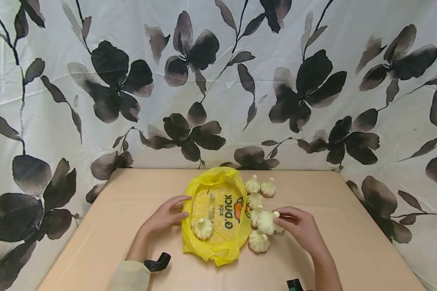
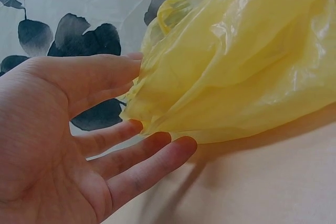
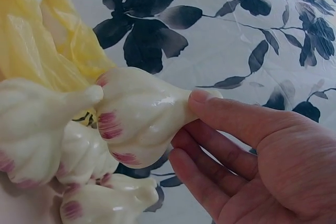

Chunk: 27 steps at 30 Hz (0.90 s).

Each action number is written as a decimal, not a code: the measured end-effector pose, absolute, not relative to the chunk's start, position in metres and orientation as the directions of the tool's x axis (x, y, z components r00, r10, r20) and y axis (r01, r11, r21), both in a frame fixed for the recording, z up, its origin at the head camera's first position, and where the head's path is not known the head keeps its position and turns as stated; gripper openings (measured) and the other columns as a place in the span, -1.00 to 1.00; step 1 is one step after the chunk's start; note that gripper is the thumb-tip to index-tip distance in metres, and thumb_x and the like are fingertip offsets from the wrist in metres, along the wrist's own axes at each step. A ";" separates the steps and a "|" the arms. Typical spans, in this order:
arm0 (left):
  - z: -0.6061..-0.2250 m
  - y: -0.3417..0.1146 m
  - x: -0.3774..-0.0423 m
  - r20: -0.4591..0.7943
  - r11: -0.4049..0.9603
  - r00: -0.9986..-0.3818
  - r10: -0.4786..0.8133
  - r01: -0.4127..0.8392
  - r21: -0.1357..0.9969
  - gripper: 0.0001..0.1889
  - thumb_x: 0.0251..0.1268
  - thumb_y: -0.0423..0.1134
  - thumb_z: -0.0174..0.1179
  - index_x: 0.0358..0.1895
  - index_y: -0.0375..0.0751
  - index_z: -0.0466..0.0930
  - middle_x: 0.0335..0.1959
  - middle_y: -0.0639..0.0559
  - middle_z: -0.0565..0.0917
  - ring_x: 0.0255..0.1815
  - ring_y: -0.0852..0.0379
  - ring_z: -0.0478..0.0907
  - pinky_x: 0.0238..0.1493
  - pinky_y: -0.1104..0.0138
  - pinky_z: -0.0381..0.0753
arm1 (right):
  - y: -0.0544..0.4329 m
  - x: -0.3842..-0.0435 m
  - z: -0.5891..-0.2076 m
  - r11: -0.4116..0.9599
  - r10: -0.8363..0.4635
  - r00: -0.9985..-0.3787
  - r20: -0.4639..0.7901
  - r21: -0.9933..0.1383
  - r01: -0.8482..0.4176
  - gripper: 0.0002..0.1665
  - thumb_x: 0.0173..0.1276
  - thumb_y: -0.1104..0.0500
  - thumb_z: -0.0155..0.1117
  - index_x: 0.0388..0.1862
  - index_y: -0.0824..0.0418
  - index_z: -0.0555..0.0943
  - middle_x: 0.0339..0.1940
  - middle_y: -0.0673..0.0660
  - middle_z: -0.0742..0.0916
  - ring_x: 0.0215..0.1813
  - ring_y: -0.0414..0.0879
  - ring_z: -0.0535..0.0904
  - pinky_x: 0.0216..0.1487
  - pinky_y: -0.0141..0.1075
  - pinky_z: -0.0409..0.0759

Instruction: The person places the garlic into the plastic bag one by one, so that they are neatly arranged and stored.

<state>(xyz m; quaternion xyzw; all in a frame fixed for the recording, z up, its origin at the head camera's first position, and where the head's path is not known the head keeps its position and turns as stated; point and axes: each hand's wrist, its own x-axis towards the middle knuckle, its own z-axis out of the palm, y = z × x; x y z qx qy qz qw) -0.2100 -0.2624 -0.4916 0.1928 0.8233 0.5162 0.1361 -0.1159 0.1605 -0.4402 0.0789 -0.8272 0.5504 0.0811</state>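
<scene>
My right hand (image 1: 298, 223) pinches a cream garlic bulb (image 3: 144, 116) by its stem between thumb and fingers. Purple streaks mark the bulb's base, and it is raised over other garlic bulbs (image 1: 258, 241) to the right of a yellow plastic bag (image 1: 215, 258). The bag lies with its mouth spread wide, showing duck lettering inside. One garlic bulb (image 1: 203, 229) rests in the bag, toward the near left. At the bag's left rim is my left hand (image 1: 164, 215); its fingers (image 2: 152, 171) are mostly straight and spread, with the tips against the plastic.
Several garlic bulbs (image 1: 253, 184) stretch in a loose row along the bag's right side. Everything sits on a tan tabletop (image 1: 142, 184). Behind it hangs a white cloth (image 1: 240, 101) with dark flowers.
</scene>
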 end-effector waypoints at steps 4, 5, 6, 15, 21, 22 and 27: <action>-0.492 -0.260 -0.211 -0.031 0.403 -0.889 0.458 0.177 0.898 -0.43 0.27 -0.09 0.27 0.35 0.04 0.37 0.48 -0.08 0.25 0.43 -0.30 0.28 0.25 -0.06 0.50 | 0.157 -0.118 -0.441 0.397 -0.042 -0.974 0.223 -0.891 -0.221 -0.72 0.19 0.19 0.43 -0.11 0.22 0.70 -0.13 0.19 0.75 -0.13 -0.30 0.69 -0.10 -0.46 0.68; -0.492 -0.260 -0.211 -0.030 0.409 -0.889 0.457 0.180 0.894 -0.43 0.27 -0.08 0.27 0.35 0.06 0.37 0.48 -0.07 0.25 0.43 -0.30 0.27 0.28 -0.09 0.46 | 0.156 -0.118 -0.441 0.399 -0.044 -0.974 0.222 -0.890 -0.221 -0.72 0.19 0.20 0.43 -0.11 0.22 0.70 -0.13 0.19 0.75 -0.13 -0.28 0.70 -0.10 -0.45 0.68; -0.491 -0.259 -0.211 -0.031 0.413 -0.890 0.455 0.181 0.893 -0.43 0.27 -0.08 0.27 0.35 0.07 0.37 0.48 -0.07 0.25 0.43 -0.29 0.28 0.30 -0.11 0.42 | 0.155 -0.119 -0.441 0.399 -0.045 -0.974 0.221 -0.890 -0.220 -0.72 0.19 0.20 0.44 -0.11 0.22 0.70 -0.14 0.18 0.75 -0.13 -0.27 0.70 -0.10 -0.45 0.68; -0.490 -0.259 -0.208 -0.025 0.426 -0.896 0.442 0.185 0.886 -0.43 0.28 -0.09 0.26 0.36 0.02 0.37 0.47 -0.08 0.26 0.42 -0.30 0.28 0.33 -0.16 0.37 | 0.140 -0.124 -0.436 0.363 -0.106 -0.964 0.244 -0.893 -0.265 -0.71 0.19 0.18 0.44 -0.10 0.21 0.70 -0.12 0.19 0.75 -0.11 -0.23 0.69 -0.08 -0.45 0.67; -0.488 -0.258 -0.206 -0.009 0.425 -0.893 0.449 0.204 0.882 -0.43 0.31 -0.10 0.24 0.38 -0.02 0.35 0.46 -0.11 0.27 0.41 -0.31 0.29 0.33 -0.15 0.37 | 0.132 -0.124 -0.435 0.337 -0.128 -0.959 0.252 -0.899 -0.281 -0.73 0.19 0.19 0.43 -0.11 0.22 0.70 -0.13 0.19 0.75 -0.11 -0.16 0.70 -0.09 -0.42 0.68; -0.489 -0.259 -0.207 -0.007 0.422 -0.893 0.449 0.206 0.883 -0.43 0.31 -0.11 0.24 0.37 -0.03 0.36 0.46 -0.12 0.27 0.41 -0.31 0.30 0.33 -0.14 0.37 | 0.131 -0.125 -0.435 0.336 -0.133 -0.959 0.250 -0.899 -0.281 -0.73 0.19 0.19 0.43 -0.12 0.22 0.70 -0.13 0.20 0.75 -0.12 -0.14 0.71 -0.10 -0.41 0.69; -0.488 -0.258 -0.207 -0.008 0.420 -0.895 0.446 0.201 0.885 -0.45 0.31 -0.08 0.23 0.36 -0.06 0.40 0.46 -0.17 0.25 0.37 -0.28 0.35 0.33 -0.11 0.39 | 0.126 -0.129 -0.434 0.336 -0.146 -0.965 0.219 -0.906 -0.257 -0.70 0.18 0.17 0.45 -0.11 0.25 0.70 -0.12 0.20 0.75 -0.13 -0.12 0.72 -0.12 -0.42 0.69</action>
